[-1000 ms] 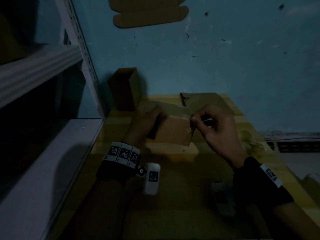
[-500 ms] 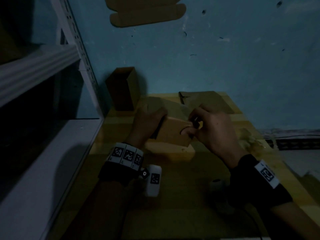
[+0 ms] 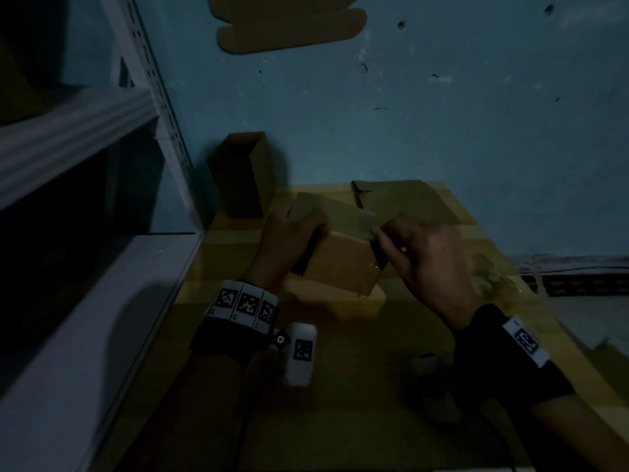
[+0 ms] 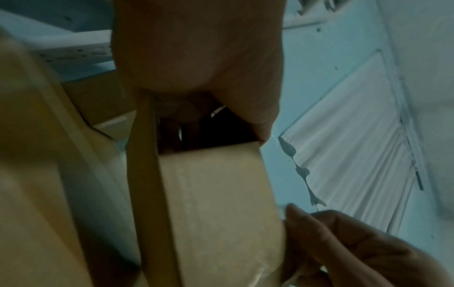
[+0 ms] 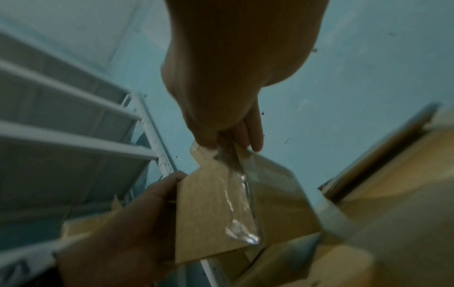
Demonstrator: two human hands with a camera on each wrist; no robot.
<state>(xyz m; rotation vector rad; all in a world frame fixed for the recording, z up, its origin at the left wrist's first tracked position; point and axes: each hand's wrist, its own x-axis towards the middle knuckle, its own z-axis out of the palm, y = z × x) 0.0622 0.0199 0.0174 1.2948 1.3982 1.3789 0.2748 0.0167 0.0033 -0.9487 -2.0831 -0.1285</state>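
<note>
A small brown cardboard box (image 3: pixel 340 260) is held a little above the yellow table (image 3: pixel 340 420). My left hand (image 3: pixel 289 240) grips its open left end, fingers curled over the edge; the left wrist view shows the box (image 4: pixel 216 203) from below the palm. My right hand (image 3: pixel 422 253) pinches a strip of clear tape (image 5: pixel 242 196) at the box's upper right corner. In the right wrist view the tape runs crumpled down the box (image 5: pixel 206 209) edge, with my left hand (image 5: pixel 132 219) at its far side.
An upright open cardboard box (image 3: pixel 243 175) stands at the back left by the blue wall. Flat cardboard (image 3: pixel 405 202) lies behind my hands. A white metal shelf (image 3: pixel 68 233) runs along the left. Crumpled clear tape (image 3: pixel 493 274) lies at the table's right.
My right hand has shifted along the box's right corner, still pinching the tape. The box has tilted slightly in my left hand's grip.
</note>
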